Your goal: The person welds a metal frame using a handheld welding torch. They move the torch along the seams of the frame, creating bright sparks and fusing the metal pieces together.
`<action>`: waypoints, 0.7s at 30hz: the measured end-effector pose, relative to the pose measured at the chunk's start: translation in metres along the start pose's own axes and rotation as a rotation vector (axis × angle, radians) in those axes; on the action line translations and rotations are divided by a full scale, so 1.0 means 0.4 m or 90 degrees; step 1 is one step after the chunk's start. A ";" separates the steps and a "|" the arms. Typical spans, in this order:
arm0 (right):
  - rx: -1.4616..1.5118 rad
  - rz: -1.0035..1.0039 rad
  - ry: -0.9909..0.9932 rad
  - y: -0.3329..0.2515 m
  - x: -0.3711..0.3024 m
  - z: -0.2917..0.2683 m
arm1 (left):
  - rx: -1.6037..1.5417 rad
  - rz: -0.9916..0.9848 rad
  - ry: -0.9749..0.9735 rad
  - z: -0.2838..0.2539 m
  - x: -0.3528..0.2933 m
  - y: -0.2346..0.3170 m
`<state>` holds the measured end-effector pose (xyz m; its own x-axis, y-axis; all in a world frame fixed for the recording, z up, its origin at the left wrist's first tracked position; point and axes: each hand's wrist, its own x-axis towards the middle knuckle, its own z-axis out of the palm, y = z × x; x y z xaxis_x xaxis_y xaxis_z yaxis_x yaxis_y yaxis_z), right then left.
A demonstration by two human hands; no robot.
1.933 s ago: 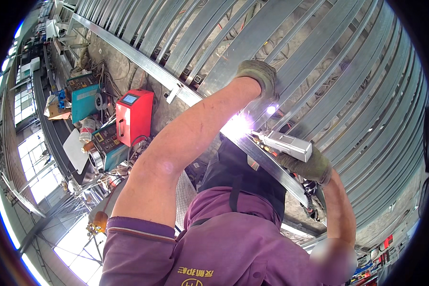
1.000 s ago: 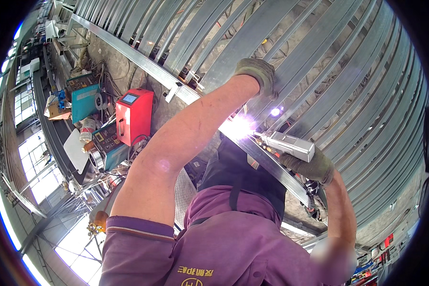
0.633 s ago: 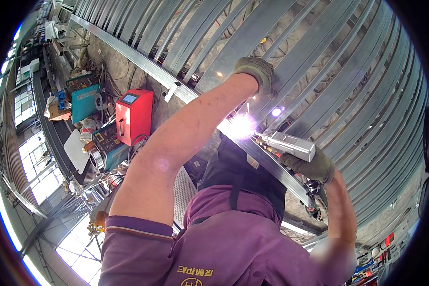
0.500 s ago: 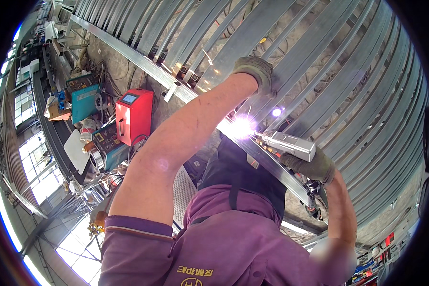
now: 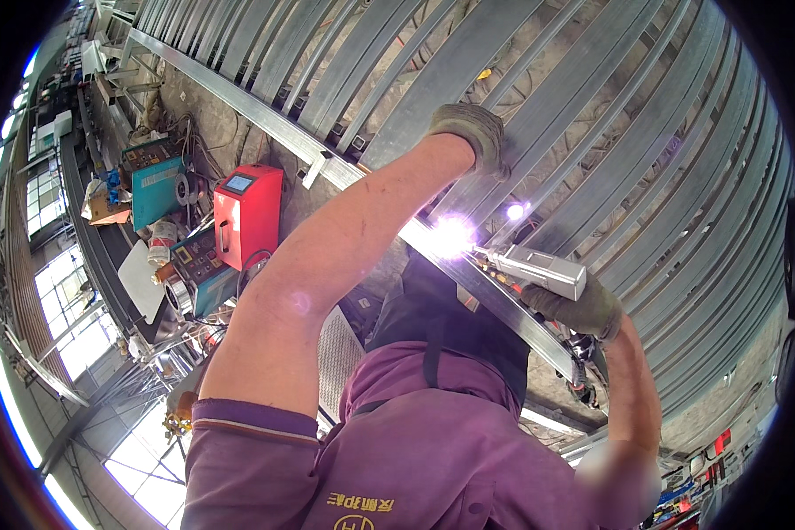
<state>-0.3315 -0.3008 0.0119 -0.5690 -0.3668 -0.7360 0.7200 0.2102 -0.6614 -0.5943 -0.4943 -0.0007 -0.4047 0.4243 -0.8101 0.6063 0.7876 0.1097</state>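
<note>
My right hand, in a dark green work glove, is closed round a silver handheld welding gun. The gun's narrow tip points left into a glaring white-violet weld arc at the long metal rail, where a slat meets it. The joint itself is lost in the glare. My left hand, also gloved, is closed with its fingers curled over a flat grey metal slat beyond the arc. Its fingertips are partly hidden.
Rows of parallel metal slats fill the far and right side. At the left stand a red machine with a small screen and teal wire-feed boxes. Cables lie on the floor.
The arc's glare sits slightly farther right, and the welding gun has shifted a touch right with it. Sparkling reflections along the far rail have faded. My left hand has hardly moved.
</note>
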 end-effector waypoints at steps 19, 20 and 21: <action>0.023 -0.014 -0.013 0.016 -0.015 -0.009 | 0.028 0.004 -0.026 0.000 0.010 0.003; 0.024 -0.003 -0.014 0.016 -0.017 -0.010 | 0.030 0.003 -0.030 -0.007 0.004 0.007; 0.022 -0.003 -0.014 0.015 -0.017 -0.011 | 0.027 0.004 -0.022 -0.005 0.003 0.005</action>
<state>-0.3248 -0.2930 0.0123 -0.5641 -0.3871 -0.7293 0.7307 0.1773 -0.6593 -0.5949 -0.4913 -0.0006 -0.3781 0.4129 -0.8286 0.6377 0.7650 0.0902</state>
